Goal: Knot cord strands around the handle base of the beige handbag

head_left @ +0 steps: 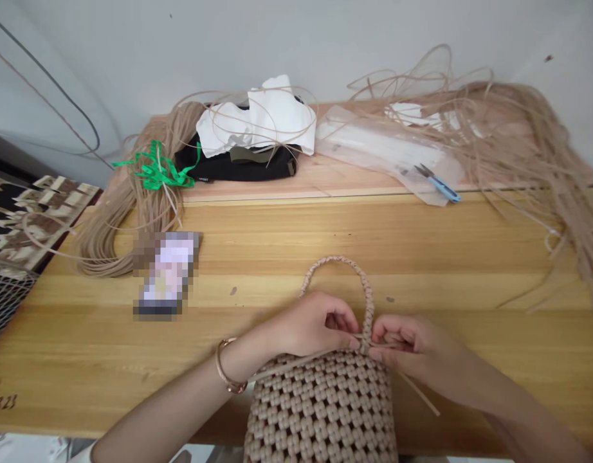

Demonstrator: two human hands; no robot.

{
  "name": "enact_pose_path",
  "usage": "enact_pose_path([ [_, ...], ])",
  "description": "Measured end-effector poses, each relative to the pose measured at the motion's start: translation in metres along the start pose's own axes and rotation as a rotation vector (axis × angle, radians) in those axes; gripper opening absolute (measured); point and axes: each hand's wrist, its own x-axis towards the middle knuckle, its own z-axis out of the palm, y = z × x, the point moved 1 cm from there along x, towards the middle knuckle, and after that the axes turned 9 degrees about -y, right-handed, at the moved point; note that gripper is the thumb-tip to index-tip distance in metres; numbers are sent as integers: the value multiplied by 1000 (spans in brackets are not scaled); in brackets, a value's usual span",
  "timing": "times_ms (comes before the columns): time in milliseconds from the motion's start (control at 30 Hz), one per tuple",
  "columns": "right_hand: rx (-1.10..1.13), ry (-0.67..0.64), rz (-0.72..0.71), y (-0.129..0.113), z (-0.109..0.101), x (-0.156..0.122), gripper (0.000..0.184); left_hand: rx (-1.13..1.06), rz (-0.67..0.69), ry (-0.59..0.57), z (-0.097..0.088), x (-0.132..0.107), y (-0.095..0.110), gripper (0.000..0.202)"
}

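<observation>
Pinching cord (420, 393) in left hand (316, 328) and right hand (415, 346); could twist handle (368, 302) between grips if tugging unevenly

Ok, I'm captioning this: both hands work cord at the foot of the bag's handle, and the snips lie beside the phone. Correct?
Not the snips: the head view shows them on the plastic, right of the phone. Left hand and right hand do work cord at the foot of the handle.
</observation>
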Motion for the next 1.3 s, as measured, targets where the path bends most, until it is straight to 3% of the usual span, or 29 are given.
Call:
enact_pose_path([
  [367,86,-75,-40,4,-1,2,19,399,161,77,-3,-2,10,12],
  [500,125,-89,-51,0,-1,2,18,255,123,33,3,4,10,19],
  [767,80,-40,-70,-3,0,2,16,-358,-115,-104,5,4,2,20],
  [933,-23,13,-59,-4,2,0,17,-409,-175,-19,9,6,3,28],
  [1100,-86,54,-10,-5,6,-2,18,-432,-207,-9,10,6,5,31],
  [1300,-184,261,135,-4,4,2,21,-502,-215,11,10,8,8,21],
])
